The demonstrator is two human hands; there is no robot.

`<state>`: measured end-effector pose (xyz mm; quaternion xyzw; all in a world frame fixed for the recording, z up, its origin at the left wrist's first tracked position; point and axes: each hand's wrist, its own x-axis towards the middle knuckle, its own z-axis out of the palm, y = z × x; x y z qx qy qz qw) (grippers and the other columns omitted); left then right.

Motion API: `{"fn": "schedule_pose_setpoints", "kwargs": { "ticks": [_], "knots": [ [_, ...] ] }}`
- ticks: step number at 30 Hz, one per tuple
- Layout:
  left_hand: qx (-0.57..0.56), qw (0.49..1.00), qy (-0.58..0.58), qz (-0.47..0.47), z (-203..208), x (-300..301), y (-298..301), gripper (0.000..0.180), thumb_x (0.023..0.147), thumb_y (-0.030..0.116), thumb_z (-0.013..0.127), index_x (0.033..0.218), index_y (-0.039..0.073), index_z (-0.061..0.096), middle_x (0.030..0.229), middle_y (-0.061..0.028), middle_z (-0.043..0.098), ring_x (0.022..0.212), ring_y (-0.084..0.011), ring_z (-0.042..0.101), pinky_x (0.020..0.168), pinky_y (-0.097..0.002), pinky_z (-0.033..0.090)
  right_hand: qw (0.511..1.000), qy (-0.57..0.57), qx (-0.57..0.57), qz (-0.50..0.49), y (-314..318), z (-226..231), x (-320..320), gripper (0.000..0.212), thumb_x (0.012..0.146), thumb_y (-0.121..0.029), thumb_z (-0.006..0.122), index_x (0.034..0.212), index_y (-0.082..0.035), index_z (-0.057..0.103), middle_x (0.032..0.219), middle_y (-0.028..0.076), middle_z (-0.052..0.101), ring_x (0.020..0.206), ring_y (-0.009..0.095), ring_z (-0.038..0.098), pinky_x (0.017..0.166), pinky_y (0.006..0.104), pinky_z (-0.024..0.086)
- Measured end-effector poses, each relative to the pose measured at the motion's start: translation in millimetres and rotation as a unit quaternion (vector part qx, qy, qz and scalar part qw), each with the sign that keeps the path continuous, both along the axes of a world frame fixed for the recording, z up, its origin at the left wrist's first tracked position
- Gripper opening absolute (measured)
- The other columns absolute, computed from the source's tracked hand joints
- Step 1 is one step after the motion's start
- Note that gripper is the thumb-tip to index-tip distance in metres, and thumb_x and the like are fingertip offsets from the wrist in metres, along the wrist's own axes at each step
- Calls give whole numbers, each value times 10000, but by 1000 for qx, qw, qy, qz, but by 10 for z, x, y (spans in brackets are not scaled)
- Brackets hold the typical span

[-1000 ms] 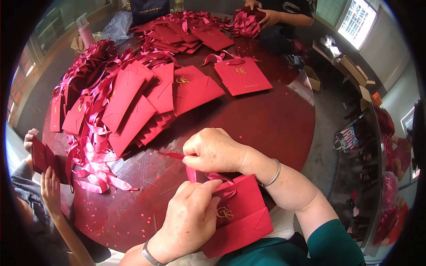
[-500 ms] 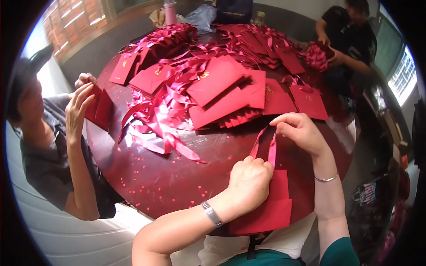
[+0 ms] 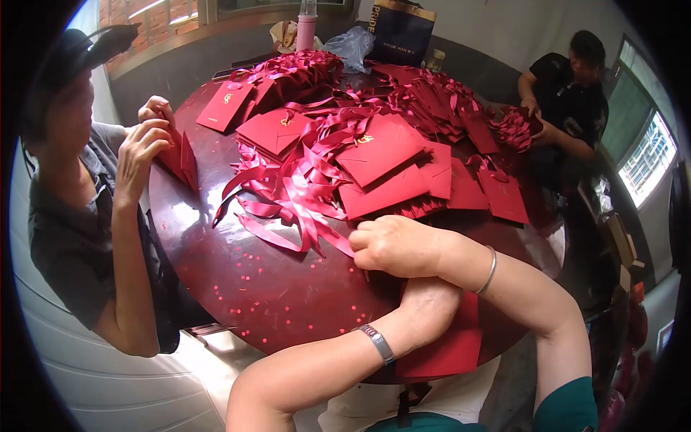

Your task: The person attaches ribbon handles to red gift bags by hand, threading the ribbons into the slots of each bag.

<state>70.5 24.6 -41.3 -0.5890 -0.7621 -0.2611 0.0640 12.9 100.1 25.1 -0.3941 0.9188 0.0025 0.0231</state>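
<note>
My right hand (image 3: 396, 246) is closed and crosses over my left wrist, its knuckles toward the pile. A loose pink-red ribbon (image 3: 327, 232) from the pile meets its fingertips; whether they pinch that ribbon or another is hidden. My left hand (image 3: 430, 302) lies beneath, its fingers covered by the right hand and forearm. Under my left hand, at the near table edge, are red card pieces (image 3: 440, 354), one overlapping another. A heap of red paper bags (image 3: 381, 147) with satin ribbon handles sits just beyond my hands.
Small red paper dots (image 3: 266, 309) are scattered over the round dark table (image 3: 205, 266). A person at the left holds a red bag (image 3: 176, 162); another at the far right handles a ribbon bundle (image 3: 515, 128). A pink bottle (image 3: 306, 32) and a dark shopping bag (image 3: 402, 32) stand at the back.
My right hand has swung left and down from the upper right, crossing over my left hand. The ribbon stretched between my hands no longer shows. The whole view has shifted slightly.
</note>
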Motion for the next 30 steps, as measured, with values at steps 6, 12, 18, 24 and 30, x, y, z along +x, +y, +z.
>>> {"fn": "schedule_pose_setpoints", "kwargs": {
  "ticks": [6,12,18,24,30],
  "knots": [
    [-47,996,-66,-23,183,-84,-1,107,723,109,680,812,52,696,797,-131,679,785,-314,670,670,-429,520,808,-19,-559,-187,501,424,565,57,881,-108,620,868,-52,613,1134,133,638,1049,242,607,930,388,480],
    [41,931,-363,-10,323,-274,-67,148,844,125,667,945,20,693,820,-138,682,781,-248,675,732,-358,530,505,70,-858,-62,1265,933,1427,166,998,-168,510,1056,-43,603,1202,135,625,1079,258,599,990,432,452],
    [160,745,-638,-111,518,-322,-166,38,934,70,578,967,57,564,922,24,611,776,-48,556,648,-225,466,497,298,-795,-180,1565,876,2133,121,978,-205,571,940,-90,573,826,-13,550,676,57,442,651,246,405],
    [234,628,-718,-187,511,-129,-85,150,911,57,574,1060,45,572,1030,-21,628,882,-104,602,762,-253,501,629,-61,-683,-367,968,-169,1719,98,969,-69,539,1049,-16,560,1011,82,659,921,147,623,839,296,506],
    [180,664,-723,-70,-109,-398,-267,214,911,98,572,1106,18,612,1000,-70,659,838,-181,651,723,-301,548,469,-193,-803,-315,580,-261,1481,114,996,-94,512,1080,-22,540,970,24,613,869,80,571,776,241,487]
  ]
}}
